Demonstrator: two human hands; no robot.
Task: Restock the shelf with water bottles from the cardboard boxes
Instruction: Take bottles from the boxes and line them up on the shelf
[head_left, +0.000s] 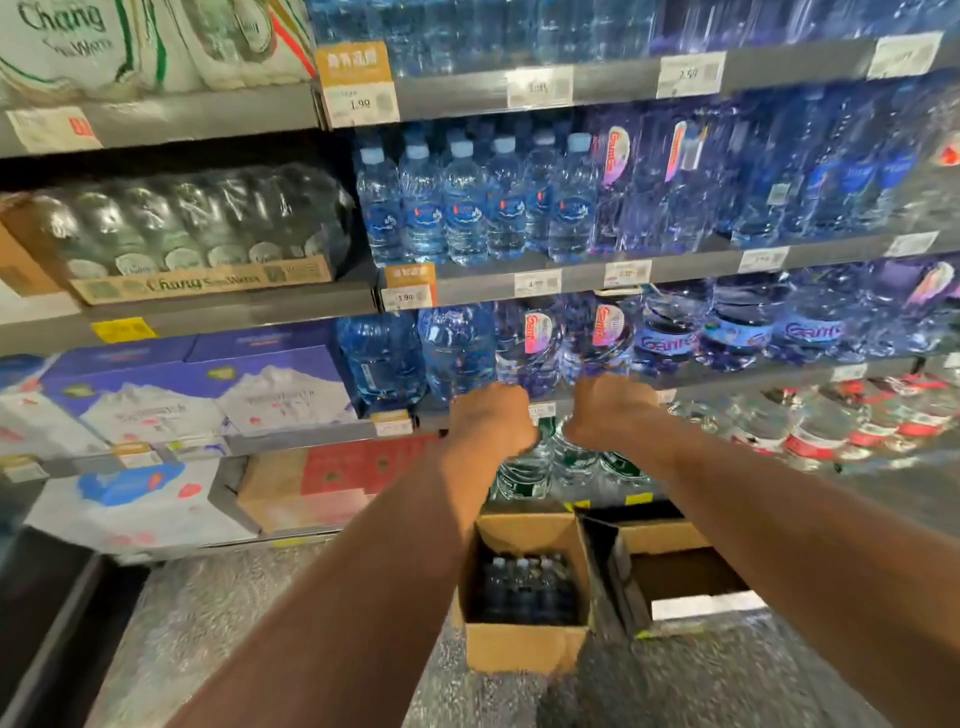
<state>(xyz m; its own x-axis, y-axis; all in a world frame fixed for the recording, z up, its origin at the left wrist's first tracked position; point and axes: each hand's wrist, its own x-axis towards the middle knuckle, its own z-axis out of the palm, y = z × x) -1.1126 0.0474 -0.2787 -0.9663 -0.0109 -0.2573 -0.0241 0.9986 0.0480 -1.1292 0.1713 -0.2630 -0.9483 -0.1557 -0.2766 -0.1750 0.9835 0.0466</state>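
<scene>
My left hand (491, 418) and my right hand (613, 410) are both raised to the third shelf (753, 375). Each is curled around the base of a large clear-blue water bottle with a pink label. The left bottle (527, 343) and the right bottle (600, 338) stand upright side by side at the shelf's front edge. My fingers are hidden behind the backs of my hands. On the floor below, an open cardboard box (524, 647) holds several dark-capped bottles (527, 584). Beside it on the right, a second open box (670, 543) looks empty.
More large bottles (670, 332) fill the same shelf to the right and left. Small bottles (467, 208) line the shelf above, and red-labelled bottles (810, 431) lie on the shelf below. Boxed water cases (208, 395) and wrapped soda-water packs (197, 228) occupy the left bay.
</scene>
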